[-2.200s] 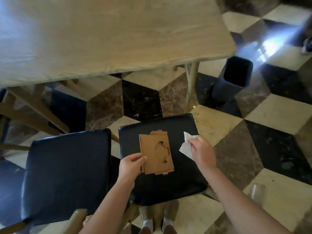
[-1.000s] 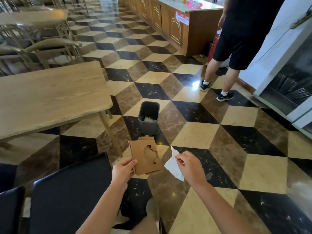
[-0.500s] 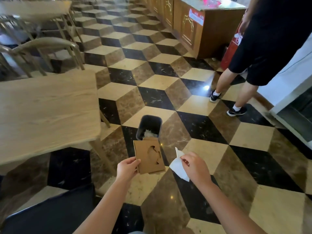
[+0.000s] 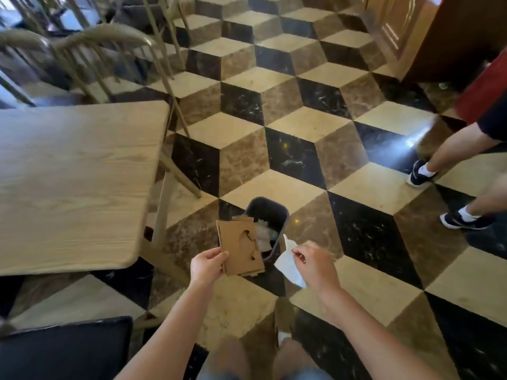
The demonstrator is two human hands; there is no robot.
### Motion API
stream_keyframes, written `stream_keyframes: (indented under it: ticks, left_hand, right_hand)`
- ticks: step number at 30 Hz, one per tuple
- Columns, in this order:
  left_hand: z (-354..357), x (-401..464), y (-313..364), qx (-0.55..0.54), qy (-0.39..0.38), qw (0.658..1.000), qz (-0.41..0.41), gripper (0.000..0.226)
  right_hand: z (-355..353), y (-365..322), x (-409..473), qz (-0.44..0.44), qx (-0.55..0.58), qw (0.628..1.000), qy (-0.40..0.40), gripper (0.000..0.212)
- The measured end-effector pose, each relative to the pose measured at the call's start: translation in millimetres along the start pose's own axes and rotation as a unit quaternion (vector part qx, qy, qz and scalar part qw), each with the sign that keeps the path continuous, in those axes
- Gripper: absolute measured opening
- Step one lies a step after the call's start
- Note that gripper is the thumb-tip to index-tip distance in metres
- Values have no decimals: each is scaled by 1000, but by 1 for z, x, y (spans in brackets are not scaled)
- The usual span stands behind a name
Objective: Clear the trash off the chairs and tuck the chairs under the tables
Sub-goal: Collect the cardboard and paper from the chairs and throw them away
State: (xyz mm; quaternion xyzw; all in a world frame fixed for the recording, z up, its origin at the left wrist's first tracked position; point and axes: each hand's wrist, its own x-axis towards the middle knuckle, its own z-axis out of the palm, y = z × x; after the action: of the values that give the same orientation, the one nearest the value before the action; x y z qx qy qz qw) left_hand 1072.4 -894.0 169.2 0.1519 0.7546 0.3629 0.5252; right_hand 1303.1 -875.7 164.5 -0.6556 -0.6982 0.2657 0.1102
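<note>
1. Left hand (image 4: 207, 266) is pinching the near edge of a flat brown cardboard piece (image 4: 241, 249) with a curvy hole cut out of the middle, thumb on top and fingers under it

2. That cardboard sits right over the near-left part of the small dark trash bin (image 4: 270, 215), covering part of the opening, so it's above the bin and not in it

3. Right hand (image 4: 315, 266) has its fingers curled round a crumpled white tissue (image 4: 288, 263), which hangs out on the left side of the fist, just beside the bin's near-right corner

4. The bin stands on the floor right in front of both hands, and you can see some white paper scraps (image 4: 262, 235) already inside it

5. Light wooden table (image 4: 74, 185) is off to the left, its corner near the bin but not touching

6. A black padded chair seat (image 4: 65, 349) pokes in at the bottom left, standing out from the table edge, nothing visible on the bit that shows

7. More chairs with pale curved backs (image 4: 104, 37) on the far side of the table, pretty blurry

8. Floor (image 4: 288, 127) is that cube-pattern tile in cream, brown and black

9. Someone else's legs in dark sneakers (image 4: 418, 175) and white socks over on the right, well apart from the bin

10. Wooden counter (image 4: 439, 31) up in the top right corner
</note>
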Motion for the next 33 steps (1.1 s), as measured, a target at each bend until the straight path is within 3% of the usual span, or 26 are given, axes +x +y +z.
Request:
stream_keyframes:
  ticks: [8, 13, 18, 26, 33]
  left_hand:
    - [47, 103, 4, 21, 47, 997, -58, 13]
    - [82, 202, -31, 81, 31, 993, -79, 26]
    - [106, 297, -78, 148, 27, 987, -58, 22]
    - [146, 391, -153, 160, 30, 981, -108, 18]
    - [153, 391, -164, 164, -3, 980, -113, 13]
  right_hand:
    - [51, 34, 129, 64, 53, 994, -66, 20]
    - [133, 66, 200, 114, 70, 987, -85, 16]
    - [228, 97, 258, 151, 94, 980, -93, 19]
    - [338, 152, 296, 173, 13, 978, -116, 17]
    - [341, 163, 290, 177, 25, 972, -150, 22]
